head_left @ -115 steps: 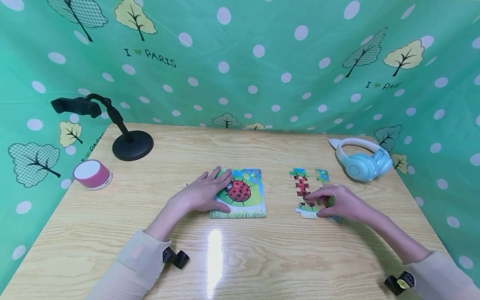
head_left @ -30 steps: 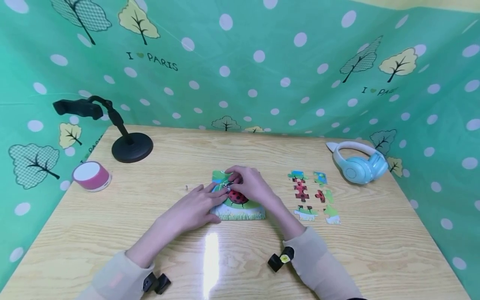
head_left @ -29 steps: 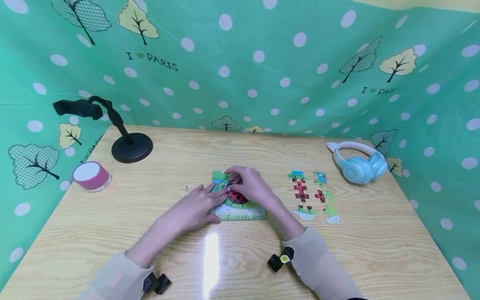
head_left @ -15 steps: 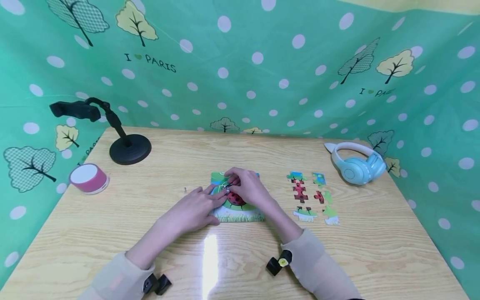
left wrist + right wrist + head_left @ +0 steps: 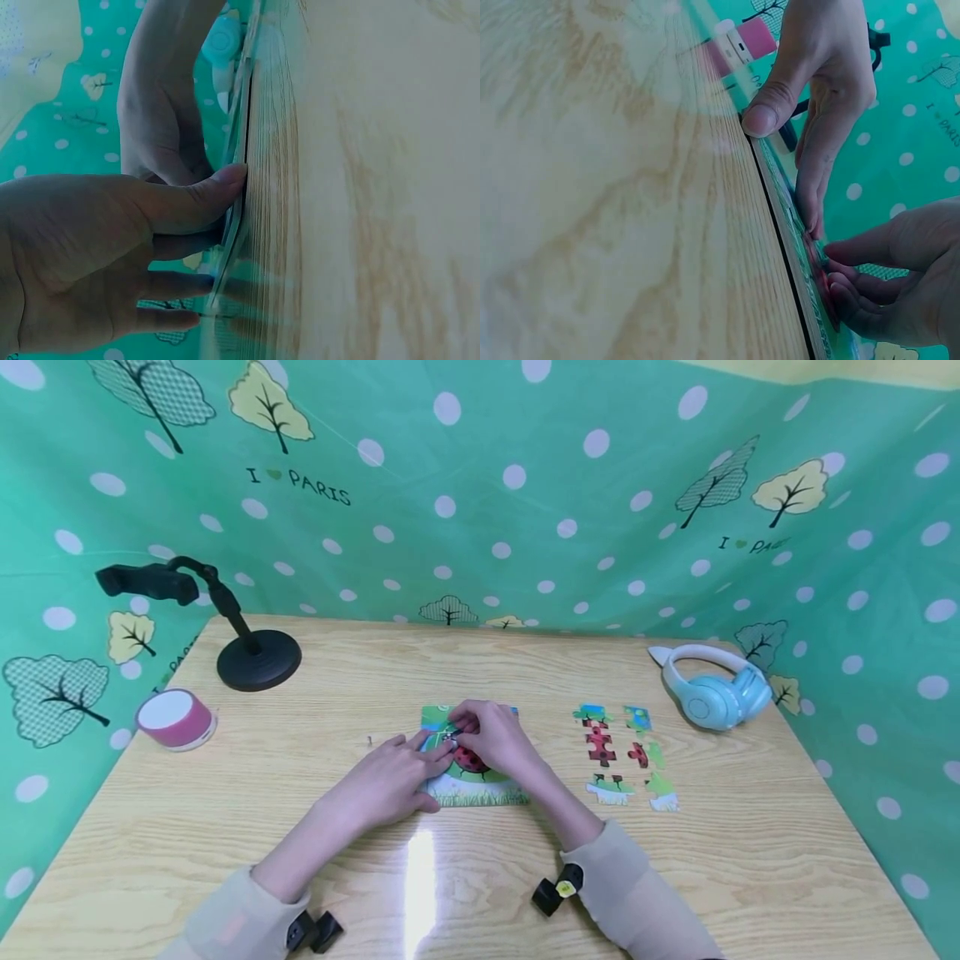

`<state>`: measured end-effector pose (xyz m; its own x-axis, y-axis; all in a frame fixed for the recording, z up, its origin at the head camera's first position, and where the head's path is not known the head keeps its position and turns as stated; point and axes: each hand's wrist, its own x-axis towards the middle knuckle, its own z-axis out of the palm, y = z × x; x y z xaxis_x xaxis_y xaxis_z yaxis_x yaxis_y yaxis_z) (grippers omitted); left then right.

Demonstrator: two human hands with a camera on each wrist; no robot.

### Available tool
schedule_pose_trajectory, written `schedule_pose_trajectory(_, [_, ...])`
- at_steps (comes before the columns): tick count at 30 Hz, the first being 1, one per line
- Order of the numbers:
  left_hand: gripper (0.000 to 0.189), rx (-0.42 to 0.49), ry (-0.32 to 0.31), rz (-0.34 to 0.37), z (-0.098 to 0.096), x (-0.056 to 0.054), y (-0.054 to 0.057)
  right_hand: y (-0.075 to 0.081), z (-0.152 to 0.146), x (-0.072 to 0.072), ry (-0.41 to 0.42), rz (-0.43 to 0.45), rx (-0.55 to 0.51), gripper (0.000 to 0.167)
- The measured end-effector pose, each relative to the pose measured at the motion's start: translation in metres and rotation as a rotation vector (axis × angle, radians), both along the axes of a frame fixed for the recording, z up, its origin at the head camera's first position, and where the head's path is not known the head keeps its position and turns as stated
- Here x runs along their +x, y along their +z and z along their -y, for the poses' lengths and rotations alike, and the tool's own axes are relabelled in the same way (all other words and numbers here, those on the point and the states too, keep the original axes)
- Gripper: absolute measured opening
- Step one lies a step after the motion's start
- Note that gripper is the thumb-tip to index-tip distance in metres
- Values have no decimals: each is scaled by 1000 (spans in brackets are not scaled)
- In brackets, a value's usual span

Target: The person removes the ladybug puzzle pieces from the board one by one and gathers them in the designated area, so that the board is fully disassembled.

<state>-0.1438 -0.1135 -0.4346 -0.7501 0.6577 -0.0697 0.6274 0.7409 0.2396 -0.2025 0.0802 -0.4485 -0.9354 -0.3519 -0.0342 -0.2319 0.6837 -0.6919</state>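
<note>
A square ladybug jigsaw board (image 5: 480, 798) lies on the table in front of me. My left hand (image 5: 386, 781) rests on its left side, fingers extended across the picture and the thumb at the near edge (image 5: 225, 180). From the right, my right hand (image 5: 497, 739) reaches over the upper middle of the board. Its thumb and fingers pinch a small puzzle piece (image 5: 823, 256) at the board's surface, close to the left fingertips. The piece is mostly hidden by the fingers. To the right lie several loose pieces, among them a red spotted piece (image 5: 600, 750) and a grass piece (image 5: 609, 790).
Light-blue headphones (image 5: 716, 697) sit at the back right of the wooden table (image 5: 360, 660). A black stand (image 5: 258, 660) and a pink round speaker (image 5: 176, 720) are at the left. A green polka-dot curtain (image 5: 480, 468) hangs behind.
Since the earliest frame my right hand has moved left from the loose pieces to the board, and my left hand has shifted slightly. Over the last second both hands stay nearly still.
</note>
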Motion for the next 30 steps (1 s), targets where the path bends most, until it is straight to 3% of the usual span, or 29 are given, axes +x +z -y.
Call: schedule_pose_trajectory(30, [66, -20, 33, 35, -2, 1, 1, -5, -1, -2, -40, 19, -73, 28])
